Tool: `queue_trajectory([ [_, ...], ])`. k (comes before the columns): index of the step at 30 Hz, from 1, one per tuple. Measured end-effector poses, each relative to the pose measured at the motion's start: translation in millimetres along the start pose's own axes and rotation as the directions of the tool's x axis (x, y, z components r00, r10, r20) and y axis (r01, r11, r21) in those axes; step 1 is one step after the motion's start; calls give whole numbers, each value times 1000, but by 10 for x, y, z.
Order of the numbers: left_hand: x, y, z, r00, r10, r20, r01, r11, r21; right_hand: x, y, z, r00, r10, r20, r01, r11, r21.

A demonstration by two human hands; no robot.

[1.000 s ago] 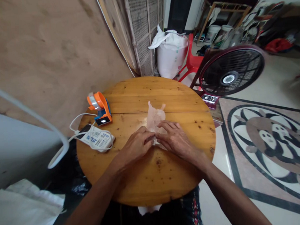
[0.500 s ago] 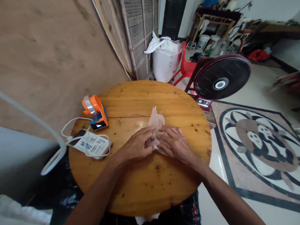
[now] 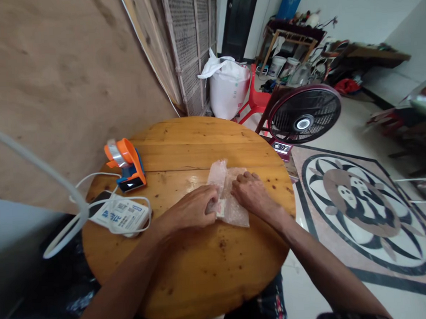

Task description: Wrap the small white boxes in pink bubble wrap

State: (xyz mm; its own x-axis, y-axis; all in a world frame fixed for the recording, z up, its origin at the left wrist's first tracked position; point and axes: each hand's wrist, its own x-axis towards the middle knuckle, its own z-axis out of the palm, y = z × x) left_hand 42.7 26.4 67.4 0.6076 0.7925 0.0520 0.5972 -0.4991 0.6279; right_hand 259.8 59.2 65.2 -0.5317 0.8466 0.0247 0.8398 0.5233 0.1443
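A pinkish, clear sheet of bubble wrap lies partly unfolded on the round wooden table. My left hand is closed on its left part, fingers curled. A small pale object with reddish marks shows at those fingertips, in or under the wrap; its kind I cannot make out. My right hand has its fingers bent down on the wrap's right side, gripping it there. The fingers' undersides are hidden.
Left on the table stand an orange-and-blue tape dispenser and a white labelled box with a white cable looped over it. Beyond the right edge is a black fan; a white sack and red chair stand behind.
The bubble wrap has opened out to the right, showing a wider flap. My right hand has gone from spread fingers over the wrap to curled fingers on its right side. The view has shifted slightly.
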Motion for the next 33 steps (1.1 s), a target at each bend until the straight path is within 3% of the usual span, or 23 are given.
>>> queue_trajectory([
  [3, 15, -16, -7, 1000, -21, 20, 21, 1000, -22, 81, 83, -68, 999, 3, 51, -8, 997, 80],
  [8, 24, 13, -30, 998, -51, 31, 53, 998, -36, 227, 167, -153, 986, 122, 115, -151, 944, 292],
  [13, 12, 48, -29, 999, -54, 8, 54, 997, -46, 477, 95, -35, 945, 260, 199, -307, 916, 260],
  [21, -1, 84, 9, 999, -14, -47, 15, 1000, 26, 602, 25, 169, 966, 222, 132, -244, 953, 180],
  [27, -10, 89, 36, 998, -52, -19, 53, 999, 8, 626, -13, 153, 957, 249, 150, -272, 950, 151],
  [30, 2, 83, 45, 996, -85, -14, 85, 996, -10, 545, 40, 52, 964, 245, 106, -265, 927, 264],
  [33, 12, 73, 64, 994, -103, -20, 103, 995, -15, 287, 116, -93, 973, 230, 0, -202, 853, 482],
])
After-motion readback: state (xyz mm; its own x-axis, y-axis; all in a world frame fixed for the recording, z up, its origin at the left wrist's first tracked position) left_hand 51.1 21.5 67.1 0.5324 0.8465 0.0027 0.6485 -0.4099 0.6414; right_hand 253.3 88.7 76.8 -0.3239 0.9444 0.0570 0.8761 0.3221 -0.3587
